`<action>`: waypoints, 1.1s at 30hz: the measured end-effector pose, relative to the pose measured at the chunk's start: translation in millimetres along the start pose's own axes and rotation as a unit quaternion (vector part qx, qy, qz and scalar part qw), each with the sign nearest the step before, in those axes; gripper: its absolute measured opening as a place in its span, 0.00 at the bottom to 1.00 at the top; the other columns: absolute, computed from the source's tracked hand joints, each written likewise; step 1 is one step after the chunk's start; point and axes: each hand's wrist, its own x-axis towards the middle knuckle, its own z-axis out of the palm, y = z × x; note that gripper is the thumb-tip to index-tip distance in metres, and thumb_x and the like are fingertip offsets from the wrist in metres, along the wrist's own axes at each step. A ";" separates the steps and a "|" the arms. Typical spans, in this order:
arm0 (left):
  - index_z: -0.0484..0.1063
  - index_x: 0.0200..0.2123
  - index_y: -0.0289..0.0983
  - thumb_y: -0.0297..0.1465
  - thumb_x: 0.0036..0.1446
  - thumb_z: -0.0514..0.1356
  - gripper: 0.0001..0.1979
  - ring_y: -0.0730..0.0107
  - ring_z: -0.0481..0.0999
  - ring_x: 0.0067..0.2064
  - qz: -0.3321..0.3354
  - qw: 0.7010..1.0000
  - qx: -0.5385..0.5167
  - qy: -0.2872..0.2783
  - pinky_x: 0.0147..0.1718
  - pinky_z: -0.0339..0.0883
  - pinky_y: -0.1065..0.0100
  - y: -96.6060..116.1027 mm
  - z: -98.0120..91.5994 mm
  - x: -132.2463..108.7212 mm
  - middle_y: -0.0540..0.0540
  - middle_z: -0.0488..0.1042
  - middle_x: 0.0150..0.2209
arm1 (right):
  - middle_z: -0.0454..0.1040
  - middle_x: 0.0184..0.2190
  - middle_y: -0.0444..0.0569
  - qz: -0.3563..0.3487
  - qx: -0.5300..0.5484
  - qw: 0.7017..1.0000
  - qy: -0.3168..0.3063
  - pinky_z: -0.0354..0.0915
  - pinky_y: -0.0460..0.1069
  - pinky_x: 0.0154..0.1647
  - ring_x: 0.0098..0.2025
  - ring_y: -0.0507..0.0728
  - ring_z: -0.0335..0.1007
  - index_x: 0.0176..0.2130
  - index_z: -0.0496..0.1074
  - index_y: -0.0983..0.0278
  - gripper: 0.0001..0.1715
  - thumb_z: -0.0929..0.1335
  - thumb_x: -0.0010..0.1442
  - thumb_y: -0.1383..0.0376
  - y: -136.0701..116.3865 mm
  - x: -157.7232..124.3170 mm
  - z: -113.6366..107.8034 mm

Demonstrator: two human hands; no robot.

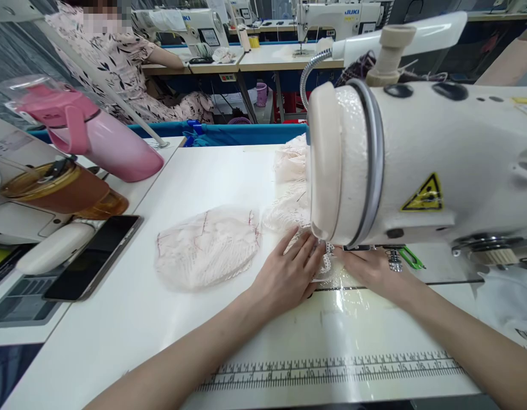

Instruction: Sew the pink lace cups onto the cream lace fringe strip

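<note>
My left hand (289,273) lies flat with fingers stretched out, pressing a strip of white lace (325,263) onto the table just in front of the sewing machine head (417,165). My right hand (366,267) rests on the same lace under the machine head; its fingertips are hidden by the machine. A pale pink lace piece (206,247) lies flat to the left of my left hand. More pale lace fabric (291,182) is bunched behind, beside the machine.
A pink bottle (93,136), an amber cup (58,191) and a dark phone (95,256) sit at the left. A printed ruler (332,370) runs along the table's front. Green snips (411,257) lie under the machine. Another person sits at a far sewing table (267,57).
</note>
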 end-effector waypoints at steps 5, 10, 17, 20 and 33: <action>0.67 0.54 0.30 0.36 0.62 0.53 0.21 0.48 0.65 0.60 -0.005 1.000 -0.009 0.007 0.57 0.59 0.48 -2.0 0.6 0.6 0.35 0.71 0.55 | 0.78 0.40 0.45 -0.020 -0.128 0.992 -0.015 0.60 0.50 0.20 0.24 0.52 0.66 0.55 0.68 0.57 0.26 0.67 0.59 0.74 -3.2 2.3 -5.4; 0.68 0.51 0.31 0.26 0.62 0.51 0.16 0.58 0.67 0.60 0.055 0.998 -0.022 0.033 0.61 0.55 0.53 -1.8 -0.3 -0.5 0.41 0.73 0.53 | 0.77 0.41 0.47 -0.003 -0.059 0.998 -0.027 0.64 0.50 0.26 0.29 0.53 0.69 0.55 0.68 0.61 0.24 0.66 0.59 0.73 -1.9 0.5 -2.7; 0.71 0.42 0.33 0.23 0.63 0.49 0.11 0.65 0.74 0.53 0.061 0.994 -0.053 0.071 0.59 0.60 0.57 -4.0 -2.3 1.8 0.43 0.77 0.47 | 0.75 0.47 0.48 -0.046 -0.004 0.998 -0.048 0.67 0.49 0.37 0.38 0.50 0.71 0.54 0.67 0.65 0.23 0.63 0.60 0.77 0.4 0.9 0.1; 0.71 0.40 0.33 0.24 0.63 0.48 0.11 0.66 0.75 0.52 0.057 0.994 -0.060 0.073 0.58 0.61 0.59 -6.1 -2.9 4.4 0.42 0.78 0.46 | 0.75 0.47 0.47 -0.060 -0.014 0.997 -0.041 0.67 0.48 0.35 0.36 0.49 0.71 0.52 0.68 0.66 0.23 0.62 0.59 0.78 -2.1 5.9 -3.4; 0.70 0.32 0.37 0.27 0.57 0.53 0.06 0.70 0.76 0.37 0.088 0.986 -0.042 0.133 0.50 0.65 0.58 -11.4 -10.7 0.8 0.49 0.79 0.40 | 0.76 0.42 0.40 -0.039 0.064 0.997 -0.006 0.62 0.47 0.41 0.44 0.50 0.70 0.38 0.70 0.64 0.11 0.64 0.58 0.76 -14.4 23.4 -18.6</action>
